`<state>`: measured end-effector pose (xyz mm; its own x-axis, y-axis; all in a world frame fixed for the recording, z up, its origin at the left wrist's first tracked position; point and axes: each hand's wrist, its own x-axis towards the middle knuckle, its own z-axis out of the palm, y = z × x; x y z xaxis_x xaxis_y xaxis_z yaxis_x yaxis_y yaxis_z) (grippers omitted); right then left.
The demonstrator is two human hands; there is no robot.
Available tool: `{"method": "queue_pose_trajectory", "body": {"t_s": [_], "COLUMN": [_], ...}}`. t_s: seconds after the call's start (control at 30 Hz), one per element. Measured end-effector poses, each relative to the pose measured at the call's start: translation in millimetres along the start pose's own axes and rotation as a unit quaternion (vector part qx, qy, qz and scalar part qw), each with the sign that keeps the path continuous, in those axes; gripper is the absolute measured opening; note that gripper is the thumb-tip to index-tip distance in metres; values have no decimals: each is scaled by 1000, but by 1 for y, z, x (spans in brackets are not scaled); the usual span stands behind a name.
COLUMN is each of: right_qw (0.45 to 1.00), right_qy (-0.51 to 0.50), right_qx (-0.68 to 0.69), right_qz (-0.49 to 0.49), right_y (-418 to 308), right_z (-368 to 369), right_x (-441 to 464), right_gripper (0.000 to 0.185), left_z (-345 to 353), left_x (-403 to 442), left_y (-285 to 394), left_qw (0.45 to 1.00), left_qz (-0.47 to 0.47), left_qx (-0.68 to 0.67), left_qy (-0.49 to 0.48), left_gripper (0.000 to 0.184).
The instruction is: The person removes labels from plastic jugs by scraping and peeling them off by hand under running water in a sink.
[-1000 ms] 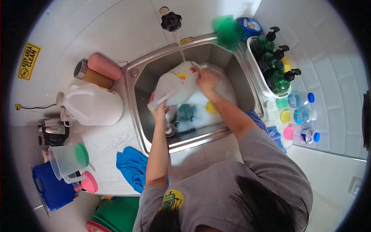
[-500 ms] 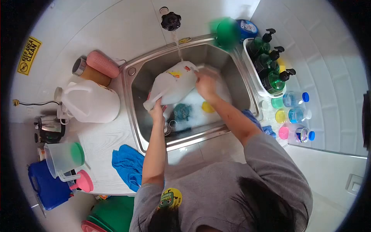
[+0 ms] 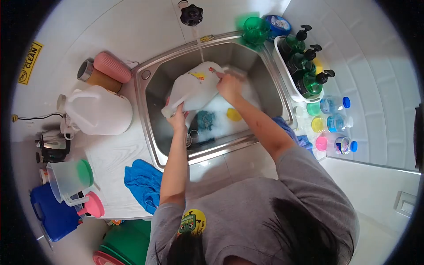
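Note:
A white plastic jug (image 3: 192,90) with red and yellow label remnants lies tilted in the sink (image 3: 260,66), over soapy water. My left hand (image 3: 177,120) grips it near the neck and handle. Against the label at the jug's upper right, my right hand (image 3: 229,86) presses with its fingers bent; whether it pinches anything is too small to tell. Water runs from the tap (image 3: 191,15) onto the far side of the jug. A teal scrubber (image 3: 205,120) and a yellow item (image 3: 233,115) lie in the suds below it.
Left of the sink are another white jug (image 3: 99,110), a pink bottle (image 3: 112,67), a blue cloth (image 3: 144,184) and a clear pitcher (image 3: 66,179). On the right stand a white tray (image 3: 291,84) of green pump bottles and several small bottles. A green cup (image 3: 256,31) sits behind.
The whole view has shifted slightly, so the sink and counter items appear higher and further left. Both hands remain on the jug, my right hand still at its label.

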<state>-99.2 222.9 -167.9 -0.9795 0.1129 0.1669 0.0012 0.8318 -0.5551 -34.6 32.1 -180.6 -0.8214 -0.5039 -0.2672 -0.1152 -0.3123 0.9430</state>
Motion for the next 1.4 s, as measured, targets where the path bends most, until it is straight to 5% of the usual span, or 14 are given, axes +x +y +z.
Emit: {"method": "queue_pose_trajectory", "body": {"t_s": [0.3,0.5,0.83,0.97,1.17,1.3,1.4], "right_qw": [998,1000,975,976,990,976,989], "right_qy": [-54,28,90,121,55,52,28], "right_qx": [24,1,-66,-101,-14,-23,-10], "right_qz": [15,-10,-193,-151,-128,-210,-145], "right_y": [-15,-3,-37,-15,-16,-36,-17], "right_z": [10,14,28,23,-1,-1,2], "right_x": [-13,1,-23,5,-5,-12,7], "right_gripper": [36,34,35,37,39,40,38], "left_z": [-15,-4,-19,2,9,12,3], "left_x": [13,7,15,-2,0,8,3], "left_y": [2,3,-8,3,16,9,-5], "left_qw": [995,999,991,999,996,996,992], "left_qz": [-95,-27,-128,-24,7,-4,10], "left_qx": [-26,-23,-32,31,73,71,109], "left_qy": [11,0,-5,-1,-47,-48,-66], "left_gripper": [50,49,55,49,53,55,54]}}
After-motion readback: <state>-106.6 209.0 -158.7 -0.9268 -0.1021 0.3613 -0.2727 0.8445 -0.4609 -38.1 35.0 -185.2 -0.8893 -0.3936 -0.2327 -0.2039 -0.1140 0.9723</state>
